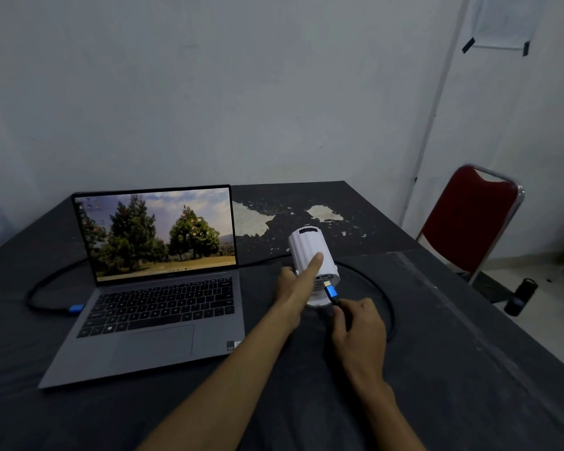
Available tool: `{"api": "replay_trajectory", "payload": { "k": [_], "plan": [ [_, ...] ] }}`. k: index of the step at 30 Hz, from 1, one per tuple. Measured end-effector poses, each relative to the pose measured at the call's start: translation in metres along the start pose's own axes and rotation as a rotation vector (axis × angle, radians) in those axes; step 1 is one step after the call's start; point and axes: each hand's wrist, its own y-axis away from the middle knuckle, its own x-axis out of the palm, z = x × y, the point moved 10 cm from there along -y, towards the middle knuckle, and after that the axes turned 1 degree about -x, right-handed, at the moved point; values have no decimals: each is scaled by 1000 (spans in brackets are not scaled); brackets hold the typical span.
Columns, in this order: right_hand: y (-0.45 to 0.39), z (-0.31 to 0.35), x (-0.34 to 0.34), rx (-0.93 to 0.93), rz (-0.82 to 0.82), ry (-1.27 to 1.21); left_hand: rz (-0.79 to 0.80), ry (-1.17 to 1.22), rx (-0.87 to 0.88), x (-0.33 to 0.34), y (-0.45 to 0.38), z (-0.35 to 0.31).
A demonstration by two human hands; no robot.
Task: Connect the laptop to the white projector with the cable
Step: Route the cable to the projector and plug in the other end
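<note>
An open grey laptop (157, 307) with a tree wallpaper stands on the left of the dark table. A blue plug (76, 308) of the black cable (43, 284) sits at its left edge. The white cylindrical projector (310, 245) lies tilted at the table's middle. My left hand (295, 289) grips its side, forefinger stretched over the body. My right hand (360, 330) pinches the cable's other blue plug (331, 291), whose metal tip is right at the port on the projector's near end. The cable loops behind the projector.
The table (437, 353) has a black cover with worn white patches (251, 219) at the back. A red chair (469, 222) stands off the right edge, a dark bottle (521, 296) on the floor beside it. A wall rises close behind the table.
</note>
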Motion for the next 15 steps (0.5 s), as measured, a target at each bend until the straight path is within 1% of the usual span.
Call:
{"api": "replay_trajectory", "payload": {
  "k": [4, 6, 10, 15],
  "plan": [
    [-3, 2, -2, 11, -25, 38, -42, -64, -39, 1, -30, 19],
    [-4, 4, 0, 8, -26, 59, -59, -54, -39, 2, -50, 34],
    [-4, 7, 2, 20, -41, 57, -60, -77, -23, 1, -23, 18],
    [-6, 4, 4, 33, -37, 41, -49, -113, -7, 3, -16, 13]
  ]
}}
